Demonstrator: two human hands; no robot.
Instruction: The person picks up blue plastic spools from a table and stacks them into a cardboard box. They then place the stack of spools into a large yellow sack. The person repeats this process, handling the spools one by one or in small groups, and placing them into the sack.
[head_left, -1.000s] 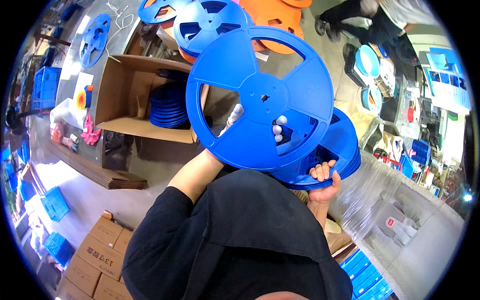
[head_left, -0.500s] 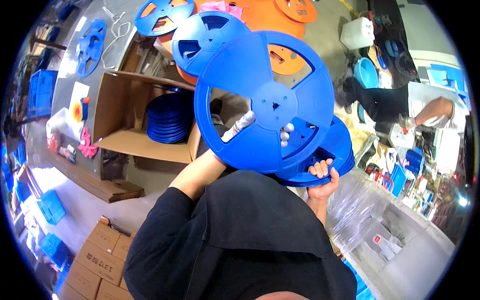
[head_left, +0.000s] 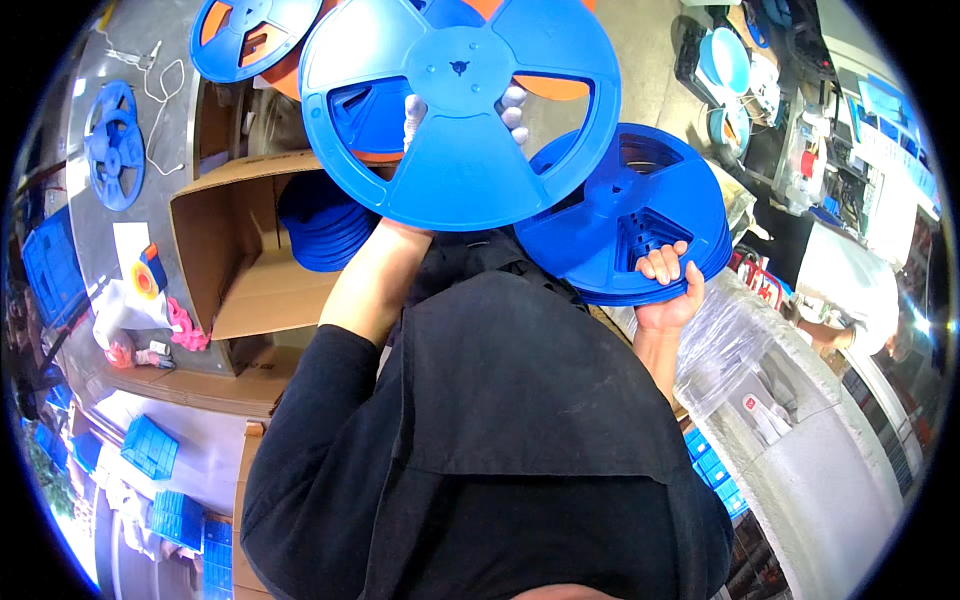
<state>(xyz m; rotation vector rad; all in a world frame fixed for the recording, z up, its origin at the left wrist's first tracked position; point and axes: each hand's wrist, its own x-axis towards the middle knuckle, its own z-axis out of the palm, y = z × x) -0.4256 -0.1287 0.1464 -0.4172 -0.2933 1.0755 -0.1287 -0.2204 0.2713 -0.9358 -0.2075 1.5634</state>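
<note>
A large blue plastic reel [head_left: 460, 165] lies across my left hand [head_left: 514, 114], which grips it from beneath. White-covered fingertips show through two of its openings; the palm is hidden behind the hub. To the right is a stack of blue reels [head_left: 605, 240]. My right hand [head_left: 668, 285] is closed over the stack's near right rim, with bare fingers curled on top. The held reel overlaps the stack's upper left part in the picture.
An open cardboard box [head_left: 235, 270] holds several dark blue discs [head_left: 325, 225] at left. Another blue reel [head_left: 245, 40] rests on orange reels at far left. At right stands a plastic-wrapped grey block [head_left: 790, 400]. A blue basin [head_left: 724, 60] sits far right.
My left hand has carried the held reel up and left, uncovering more of the stack. My right hand keeps hold of the stack's rim. The whole view has shifted.
</note>
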